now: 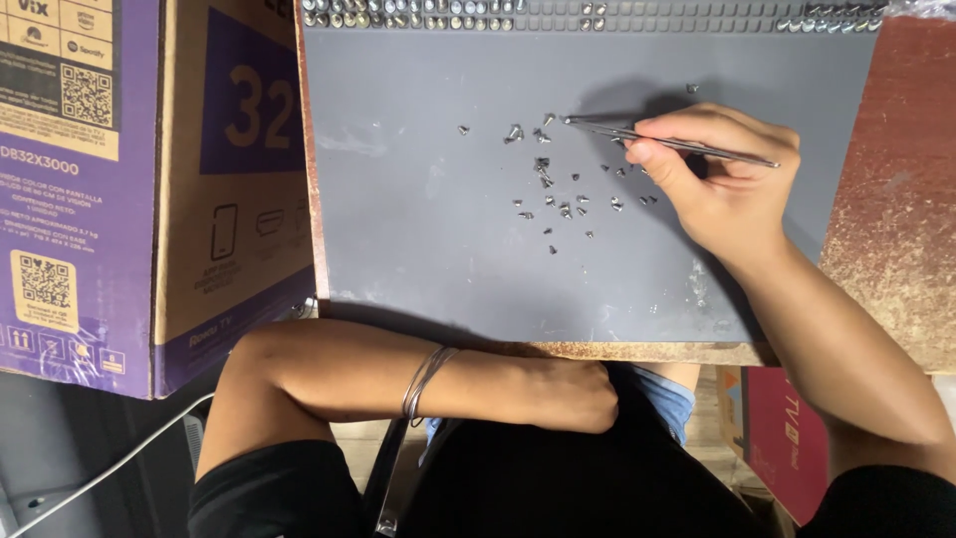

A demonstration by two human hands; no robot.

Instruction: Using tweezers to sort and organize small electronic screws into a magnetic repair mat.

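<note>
My right hand (722, 174) holds slim metal tweezers (677, 142) over a grey work mat (418, 229). The tweezer tips point left, close to a scatter of several small metal screws (558, 194) lying loose on the mat. My left hand (573, 394) is closed in a fist and rests against my lap below the table's front edge, with thin metal bangles (423, 384) on the wrist. It holds nothing that I can see.
A row of small compartments with screws (418, 15) runs along the mat's far edge. A large purple and tan cardboard box (119, 189) stands at the left. The worn brown tabletop (896, 199) shows at the right. A red box (787, 438) lies below the table.
</note>
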